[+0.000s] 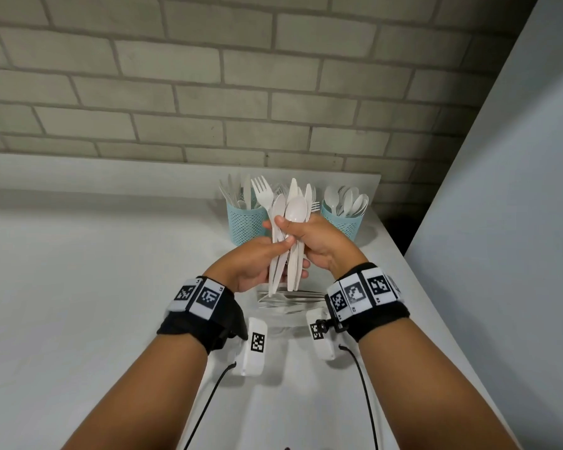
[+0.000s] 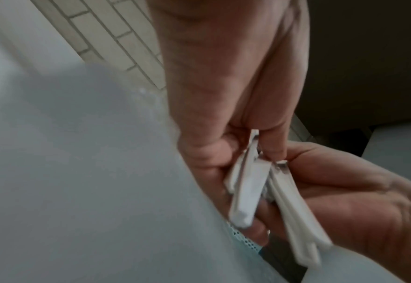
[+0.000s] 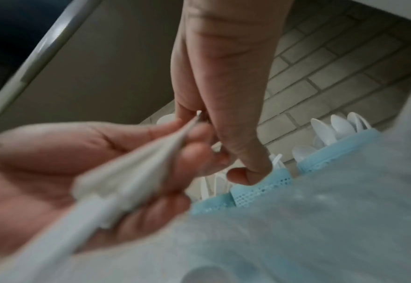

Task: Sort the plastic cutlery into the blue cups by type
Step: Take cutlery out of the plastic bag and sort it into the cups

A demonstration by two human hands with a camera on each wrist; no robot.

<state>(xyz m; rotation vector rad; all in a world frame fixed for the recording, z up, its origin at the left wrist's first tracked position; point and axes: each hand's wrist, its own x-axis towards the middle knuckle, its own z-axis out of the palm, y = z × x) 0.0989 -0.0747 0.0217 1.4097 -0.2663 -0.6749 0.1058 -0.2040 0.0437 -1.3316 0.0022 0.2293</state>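
— How are the hands placed?

— Both are raised together above the table (image 1: 78, 287), forearms coming in from either side, wrists wrapped in black bands with printed markers. The right hand (image 1: 309, 241) is clasped round a bundle of white plastic cutlery (image 1: 290, 228), thumb across the front and fingers curled behind the handles. The bundle stands nearly upright: a fork (image 1: 263, 193), a spoon (image 1: 295, 207) and a knife tip (image 1: 293, 186) fan out above the fist, handles sticking out below.

— And the left?

— The left hand (image 1: 257, 264) sits just under and beside the right, palm turned inward, its thumb and fingertips pinching the handles of a piece or two at the left edge of the bundle (from the wrist views the handles splay into two groups between the palms, though it is all rather blurred).

— Where are the cups?

— At the back of the table, against the grey brick wall (image 1: 208, 76). The left blue cup (image 1: 246, 228) holds a mix of white pieces; I cannot tell which types. The right blue cup (image 1: 342, 224) holds spoons, bowls up. A third blue cup shows between them in the right wrist view (image 3: 262, 189), hidden behind the hands from above.

— Anything left on the table?

— More loose cutlery (image 1: 290, 298) lies flat beneath the hands, near the table's front.
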